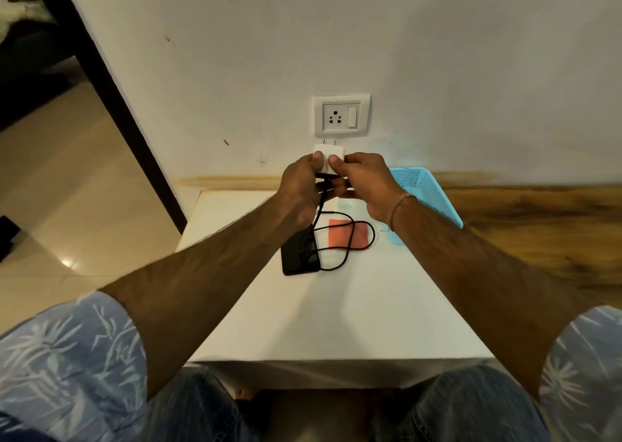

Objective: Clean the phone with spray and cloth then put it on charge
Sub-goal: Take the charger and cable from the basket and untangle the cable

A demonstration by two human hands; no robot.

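Both bare forearms reach straight forward and meet over the far end of the table. The left hand (303,186) curls round the left side of a white charger adapter (328,160), thumb pressed on its face. The right hand (367,186) pinches the right side between thumb and forefinger.

Behind the grip stands a matt, off-white wall (437,54), with bare surface all round. Below the grip, a smooth white table (336,307) runs back towards the person, its near edge above the knees and its left edge dropping to glossy floor tiles. Right of the grip, a light-blue perforated plastic basket (427,189) leans near the wall.

Below the left hand, a black phone (299,256) lies flat, screen dark. Just right of it is an orange rectangular cloth (343,233). A thin black cable (321,206) hangs from the grip and loops loosely across both.

Directly above the grip is a white wall socket (341,116). The adapter's 2 metal pins (330,142) point up at it, just short of its lower edge.
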